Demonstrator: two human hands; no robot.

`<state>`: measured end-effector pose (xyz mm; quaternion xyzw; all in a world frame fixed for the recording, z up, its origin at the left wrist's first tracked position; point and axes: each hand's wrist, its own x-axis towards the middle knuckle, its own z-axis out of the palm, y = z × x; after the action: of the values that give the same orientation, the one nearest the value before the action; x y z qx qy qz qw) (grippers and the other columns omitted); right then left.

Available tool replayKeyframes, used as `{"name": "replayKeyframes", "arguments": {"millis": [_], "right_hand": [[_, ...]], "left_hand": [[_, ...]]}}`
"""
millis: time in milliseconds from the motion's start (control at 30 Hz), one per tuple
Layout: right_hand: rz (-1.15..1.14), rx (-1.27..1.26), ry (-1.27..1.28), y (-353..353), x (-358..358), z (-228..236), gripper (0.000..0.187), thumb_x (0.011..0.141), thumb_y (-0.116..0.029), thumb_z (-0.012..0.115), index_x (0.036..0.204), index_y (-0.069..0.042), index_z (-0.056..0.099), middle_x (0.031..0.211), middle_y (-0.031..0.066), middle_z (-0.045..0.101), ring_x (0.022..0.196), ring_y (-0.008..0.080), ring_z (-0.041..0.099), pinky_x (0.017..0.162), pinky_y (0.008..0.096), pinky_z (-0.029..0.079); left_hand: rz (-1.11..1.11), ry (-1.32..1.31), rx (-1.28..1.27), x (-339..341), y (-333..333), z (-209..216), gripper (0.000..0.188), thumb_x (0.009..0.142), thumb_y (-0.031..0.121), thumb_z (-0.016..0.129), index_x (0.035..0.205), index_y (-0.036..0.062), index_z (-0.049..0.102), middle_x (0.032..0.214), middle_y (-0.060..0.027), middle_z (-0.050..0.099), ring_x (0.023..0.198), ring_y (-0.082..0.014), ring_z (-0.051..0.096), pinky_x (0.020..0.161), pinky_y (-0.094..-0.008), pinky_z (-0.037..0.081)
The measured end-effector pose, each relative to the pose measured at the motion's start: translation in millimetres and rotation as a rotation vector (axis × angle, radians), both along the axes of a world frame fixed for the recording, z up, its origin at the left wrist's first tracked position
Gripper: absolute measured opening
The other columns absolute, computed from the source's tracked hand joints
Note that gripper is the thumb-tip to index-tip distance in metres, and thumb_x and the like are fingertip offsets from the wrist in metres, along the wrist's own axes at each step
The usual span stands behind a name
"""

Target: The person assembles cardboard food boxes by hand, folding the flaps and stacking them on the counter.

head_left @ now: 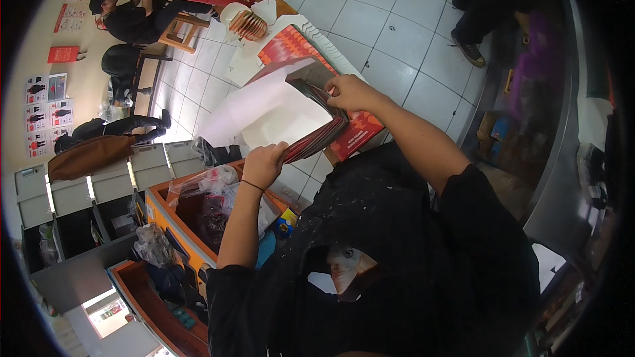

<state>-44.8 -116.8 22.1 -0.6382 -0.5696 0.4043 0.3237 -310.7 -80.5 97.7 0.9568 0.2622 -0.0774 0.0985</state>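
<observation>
Between my two hands is a stack of nested paper cartons, white inside with dark reddish layered edges. The near left corner of the stack is gripped by my left hand, its fingers closed on the rim. My right hand pinches the layered edges at the far right corner. A pale, blurred flap of the top carton stands out to the left. Under and beyond the stack lie red printed cardboard pieces on a white surface. The undersides of both hands are hidden.
Beyond the red cardboard stands a round stack of brownish layered pieces. An orange cabinet with plastic bags is at the left, near grey lockers. One person sits far left; another's shoe shows on the tiled floor.
</observation>
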Motion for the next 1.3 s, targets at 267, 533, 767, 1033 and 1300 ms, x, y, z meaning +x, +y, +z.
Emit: {"name": "replayKeyframes", "arguments": {"millis": [267,533,767,1033,1300], "right_hand": [[-0.04,-0.001,0.167,-15.5,-21.0,10.5,0.034,0.06,-0.016,0.061,0.09,-0.001,0.06,0.083,0.0141,0.061,0.079,0.0245,0.059,0.071,0.0318,0.046],[-0.061,0.059,-0.009,2.0,-29.2,24.5,0.031,0.064,-0.016,0.06,0.091,-0.001,0.058,0.084,0.0153,0.06,0.079,0.028,0.059,0.069,0.0349,0.046],[-0.22,0.142,-0.043,11.4,-44.6,6.5,0.024,0.071,-0.022,0.054,0.08,-0.001,0.061,0.077,0.0167,0.06,0.074,0.0298,0.059,0.067,0.037,0.045],[-0.256,-0.045,0.342,12.1,-34.3,2.6,0.032,0.076,-0.031,0.051,0.082,-0.003,0.063,0.081,0.0204,0.059,0.08,0.031,0.057,0.075,0.0367,0.044],[-0.196,-0.017,0.233,-1.4,-34.6,-2.7,0.035,0.076,-0.029,0.058,0.098,-0.002,0.059,0.093,0.0153,0.06,0.089,0.025,0.057,0.078,0.0325,0.043]], "left_hand": [[0.2,-0.042,-0.339,32.0,-6.0,6.8,0.029,0.078,0.028,0.055,0.1,0.0095,0.052,0.072,-0.012,0.06,0.065,-0.0279,0.059,0.06,-0.0365,0.045],[0.593,-0.324,-0.299,90.7,3.5,-37.0,0.023,0.079,0.013,0.042,0.076,-0.0065,0.054,0.063,-0.0198,0.058,0.054,-0.0266,0.06,0.054,-0.0371,0.047],[0.844,-0.267,-0.636,111.2,16.6,-15.8,0.02,0.077,0.01,0.044,0.075,-0.0067,0.054,0.052,-0.0117,0.055,0.039,-0.0175,0.052,0.036,-0.0289,0.041],[0.88,-0.267,-0.922,114.5,31.3,-11.9,0.039,0.084,0.036,0.042,0.068,0.0022,0.055,0.055,-0.0091,0.056,0.041,-0.0139,0.05,0.039,-0.0246,0.039],[0.914,-0.865,0.461,2.5,-3.4,-23.2,0.052,0.079,0.025,0.06,0.119,0.0017,0.038,0.092,-0.0108,0.048,0.083,-0.0228,0.046,0.076,-0.0319,0.038]]}}
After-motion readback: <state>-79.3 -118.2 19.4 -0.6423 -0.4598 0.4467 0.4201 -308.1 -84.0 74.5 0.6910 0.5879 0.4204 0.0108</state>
